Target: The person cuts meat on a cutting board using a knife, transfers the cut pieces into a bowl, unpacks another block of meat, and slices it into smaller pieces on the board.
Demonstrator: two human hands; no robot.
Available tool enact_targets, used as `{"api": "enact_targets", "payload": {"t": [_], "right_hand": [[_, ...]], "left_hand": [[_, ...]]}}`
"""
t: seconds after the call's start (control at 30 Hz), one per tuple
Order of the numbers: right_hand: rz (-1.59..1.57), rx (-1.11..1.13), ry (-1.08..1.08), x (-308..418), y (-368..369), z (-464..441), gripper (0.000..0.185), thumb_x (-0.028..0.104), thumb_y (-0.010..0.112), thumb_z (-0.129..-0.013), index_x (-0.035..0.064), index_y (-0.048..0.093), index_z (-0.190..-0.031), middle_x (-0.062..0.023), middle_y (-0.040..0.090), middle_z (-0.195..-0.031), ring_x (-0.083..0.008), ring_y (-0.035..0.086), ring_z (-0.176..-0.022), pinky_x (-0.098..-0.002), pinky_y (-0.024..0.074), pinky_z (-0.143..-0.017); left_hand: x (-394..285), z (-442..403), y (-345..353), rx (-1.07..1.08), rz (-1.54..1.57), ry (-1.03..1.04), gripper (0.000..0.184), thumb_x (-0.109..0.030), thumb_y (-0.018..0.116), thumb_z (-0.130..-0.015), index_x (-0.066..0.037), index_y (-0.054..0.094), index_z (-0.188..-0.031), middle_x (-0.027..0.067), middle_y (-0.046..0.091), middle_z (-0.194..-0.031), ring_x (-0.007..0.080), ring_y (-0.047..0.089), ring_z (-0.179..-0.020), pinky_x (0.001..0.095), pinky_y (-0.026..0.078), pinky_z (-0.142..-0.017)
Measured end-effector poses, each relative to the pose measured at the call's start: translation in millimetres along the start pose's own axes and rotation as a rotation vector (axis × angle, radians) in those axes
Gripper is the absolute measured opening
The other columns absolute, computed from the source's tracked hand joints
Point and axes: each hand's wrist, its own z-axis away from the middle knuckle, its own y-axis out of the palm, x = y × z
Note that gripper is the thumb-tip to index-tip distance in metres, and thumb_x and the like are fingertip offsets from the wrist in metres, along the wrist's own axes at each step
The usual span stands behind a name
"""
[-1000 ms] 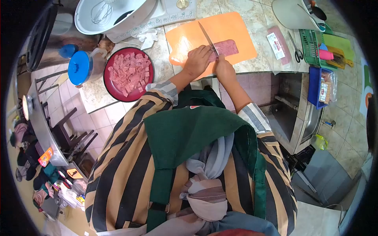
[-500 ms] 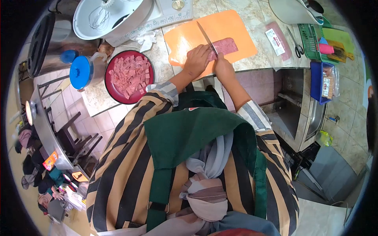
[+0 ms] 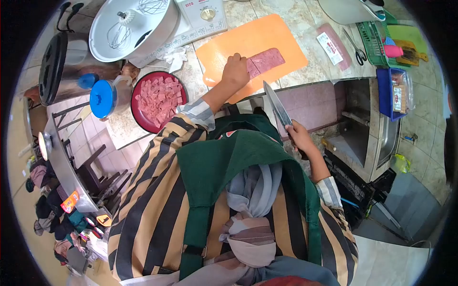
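My left hand (image 3: 236,71) is closed at the left end of the pink sliced meat (image 3: 268,60) on the orange cutting board (image 3: 281,35); what its fingers hold, if anything, is hidden. My right hand (image 3: 300,137) grips the knife (image 3: 278,106) by its handle, away from the board. The blade points up and to the left, its tip just below the board's front edge. Left of the board, a red plate (image 3: 139,111) holds a heap of cut pink meat pieces (image 3: 160,101).
A white mixing bowl (image 3: 102,45) with whisks and a scale (image 3: 202,31) stand behind the plate. A blue-lidded jug (image 3: 102,99) is at its left. Packaged meat (image 3: 333,47), scissors (image 3: 355,46) and a green basket (image 3: 370,45) lie right of the board.
My right hand has drawn the knife off the meat, down and right, past the counter edge. My left hand has stayed at the meat, its fingers now more curled. The view has shifted slightly.
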Motion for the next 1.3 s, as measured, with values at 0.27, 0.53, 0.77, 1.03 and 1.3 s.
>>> {"api": "enact_targets", "payload": {"t": [0.27,0.53,0.77,1.03,1.3], "right_hand": [[-0.511,0.291,0.166,12.9,26.8,-57.3,0.022,0.026,0.050,-0.099,0.0042,0.052,-0.105,-0.0009,0.042,-0.055,-0.0123,0.040,-0.036,-0.0306,0.0364,-0.032],[-0.096,-0.007,-0.195,37.9,24.2,-72.7,0.024,0.026,0.051,-0.097,0.0014,0.053,-0.097,-0.0152,0.055,-0.064,-0.0294,0.058,-0.055,-0.0433,0.0462,-0.054],[0.065,-0.100,-0.276,63.8,6.8,-68.4,0.026,0.025,0.051,-0.096,-0.0008,0.052,-0.098,-0.0272,0.063,-0.084,-0.0490,0.059,-0.086,-0.0523,0.0442,-0.072],[0.312,-0.290,-0.200,85.1,29.0,-85.1,0.025,0.024,0.045,-0.098,-0.0001,0.050,-0.097,-0.0290,0.063,-0.079,-0.0484,0.062,-0.077,-0.0573,0.0465,-0.070],[0.404,-0.354,-0.156,81.1,65.7,-97.7,0.022,0.021,0.041,-0.098,0.0003,0.049,-0.098,-0.0270,0.065,-0.078,-0.0463,0.064,-0.077,-0.0564,0.0494,-0.069]], "left_hand": [[11.8,-7.4,-3.9,0.055,0.010,0.075,0.052,-0.012,0.072,-0.069,-0.001,0.061,-0.118,0.0221,0.056,-0.113,0.0395,0.054,-0.106,0.0431,0.046,-0.095],[38.5,-17.4,-13.5,0.083,0.170,0.069,0.065,-0.020,0.080,-0.062,-0.002,0.061,-0.121,0.0183,0.054,-0.111,0.0350,0.054,-0.106,0.0395,0.045,-0.094],[58.9,-5.0,-24.2,0.185,0.626,-0.159,0.046,-0.021,0.085,-0.065,0.000,0.065,-0.101,0.0134,0.066,-0.087,0.0249,0.066,-0.081,0.0328,0.054,-0.075],[46.0,19.9,-3.5,0.010,1.106,-0.471,0.029,-0.012,0.078,-0.077,0.001,0.062,-0.099,0.0067,0.067,-0.079,0.0191,0.065,-0.071,0.0320,0.053,-0.064],[32.5,50.7,-22.2,-0.398,0.114,0.107,0.058,-0.017,0.072,-0.075,0.000,0.052,-0.126,0.0215,0.047,-0.137,0.0336,0.045,-0.126,0.0451,0.037,-0.102]]}}
